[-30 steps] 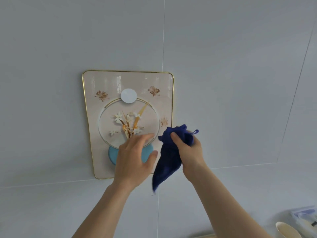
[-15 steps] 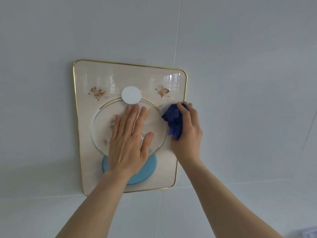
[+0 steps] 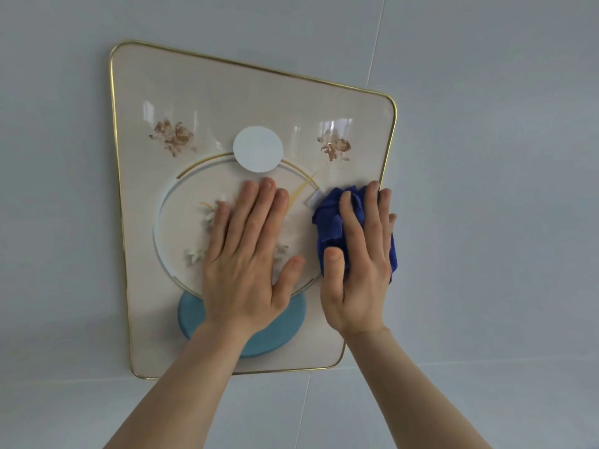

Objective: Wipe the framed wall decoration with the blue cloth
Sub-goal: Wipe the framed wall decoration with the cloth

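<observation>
The framed wall decoration (image 3: 201, 102) hangs on a pale wall: a cream panel with a thin gold rim, brown flower prints, a white disc, a large ring and a light blue disc low down. My left hand (image 3: 246, 251) lies flat on the ring's middle, fingers spread, holding nothing. My right hand (image 3: 359, 264) presses the bunched blue cloth (image 3: 330, 222) against the panel's right side, near the gold rim. The hand hides most of the cloth.
Pale grey wall panels (image 3: 486, 189) with thin seams surround the frame on all sides. A horizontal seam (image 3: 470, 361) runs just below the frame's lower edge.
The cloth went from hanging loose in my right hand to bunched against the panel's right side. My left hand slid up onto the ring's middle. The view has closed in on the frame.
</observation>
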Available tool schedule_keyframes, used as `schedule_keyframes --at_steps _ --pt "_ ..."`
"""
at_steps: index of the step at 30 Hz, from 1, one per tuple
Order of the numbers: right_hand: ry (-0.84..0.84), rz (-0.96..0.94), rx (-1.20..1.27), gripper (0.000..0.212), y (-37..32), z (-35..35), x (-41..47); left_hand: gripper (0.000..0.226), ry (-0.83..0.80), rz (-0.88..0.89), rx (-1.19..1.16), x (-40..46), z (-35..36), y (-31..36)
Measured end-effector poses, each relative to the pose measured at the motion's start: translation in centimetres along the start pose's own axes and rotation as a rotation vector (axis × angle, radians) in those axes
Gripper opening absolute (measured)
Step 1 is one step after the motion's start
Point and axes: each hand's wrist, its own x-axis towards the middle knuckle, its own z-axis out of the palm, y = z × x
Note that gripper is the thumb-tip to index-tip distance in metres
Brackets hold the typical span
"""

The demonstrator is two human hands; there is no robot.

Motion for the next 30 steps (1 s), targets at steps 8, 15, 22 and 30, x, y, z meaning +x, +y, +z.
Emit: schedule_keyframes --at_steps 8,15,22,30 --pt "0.125 -0.066 -0.124 0.036 1.5 1.3 -1.1 0.071 0.053 0.005 0.037 -0.1 0.5 0.1" --pt "0.086 -0.103 -0.186 0.03 1.9 0.4 -2.8 0.069 0.068 0.001 0.034 -0.1 0.5 0.1" --pt "-0.061 -0.168 -0.315 0.039 2.3 -2.3 -6.0 0.067 0.024 -0.001 0.027 -0.2 0.2 0.2" --pt "-0.618 -0.021 -0.394 0.07 0.4 -9.1 -12.3 0.066 -0.123 -0.001 0.0 0.2 -2.6 0.5"
